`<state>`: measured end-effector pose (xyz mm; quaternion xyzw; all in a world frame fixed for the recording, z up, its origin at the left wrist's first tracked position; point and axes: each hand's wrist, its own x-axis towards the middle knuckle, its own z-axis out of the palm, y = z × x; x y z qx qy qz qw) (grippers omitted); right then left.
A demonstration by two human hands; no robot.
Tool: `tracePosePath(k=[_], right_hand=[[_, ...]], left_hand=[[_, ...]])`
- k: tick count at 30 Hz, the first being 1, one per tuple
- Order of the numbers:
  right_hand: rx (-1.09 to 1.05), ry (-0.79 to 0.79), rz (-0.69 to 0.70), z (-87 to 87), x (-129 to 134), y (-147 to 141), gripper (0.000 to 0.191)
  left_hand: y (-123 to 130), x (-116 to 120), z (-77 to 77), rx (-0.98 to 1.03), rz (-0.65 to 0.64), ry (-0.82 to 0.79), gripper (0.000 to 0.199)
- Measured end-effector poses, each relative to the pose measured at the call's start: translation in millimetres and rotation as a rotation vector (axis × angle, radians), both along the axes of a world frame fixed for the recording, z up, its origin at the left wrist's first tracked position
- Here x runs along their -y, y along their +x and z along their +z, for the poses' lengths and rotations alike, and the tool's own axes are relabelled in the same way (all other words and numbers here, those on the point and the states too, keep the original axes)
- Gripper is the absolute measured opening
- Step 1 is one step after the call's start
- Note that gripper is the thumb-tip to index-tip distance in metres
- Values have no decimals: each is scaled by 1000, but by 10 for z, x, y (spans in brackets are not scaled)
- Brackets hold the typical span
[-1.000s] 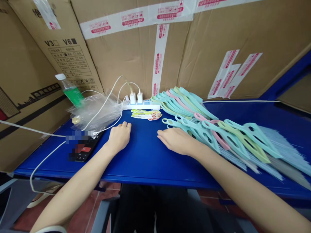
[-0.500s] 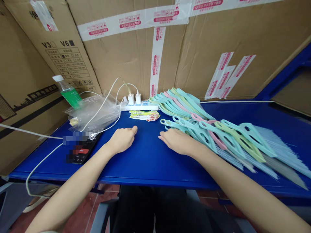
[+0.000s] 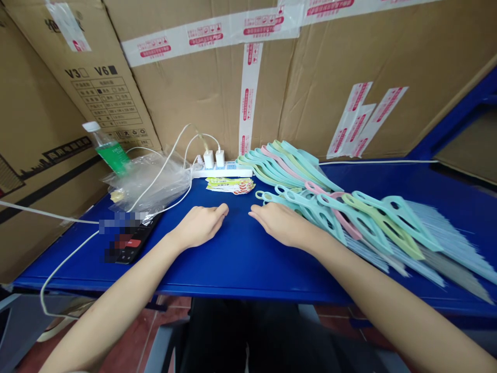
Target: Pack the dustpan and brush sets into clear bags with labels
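My left hand rests on the blue table with its fingers curled in and nothing showing in them. Facing it, my right hand is also closed, and no object is visible in it. A gap of bare blue surface lies between the two. Just right of my right hand are several plastic pieces with looped handles in teal, green and pink. Behind the hands lie small yellow and white printed packets.
A white power strip with two plugged chargers stands against the cardboard. To the left are a green-labelled bottle, clear plastic bags, white cables and a black device. Curved coloured strips and clear bristles lie right.
My left hand has moved slightly right and my right hand slightly left, so the gap between them is narrower. The objects on the table have not moved.
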<state>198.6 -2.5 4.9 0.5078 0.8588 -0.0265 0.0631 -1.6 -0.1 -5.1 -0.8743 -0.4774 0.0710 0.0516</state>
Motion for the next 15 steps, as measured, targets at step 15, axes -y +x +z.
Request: tracePosePath(k=[15], right_hand=[[2,-47,18,-39,-9,-11,38]], left_hand=[[8,-2,-7,-22,3,-49,18]])
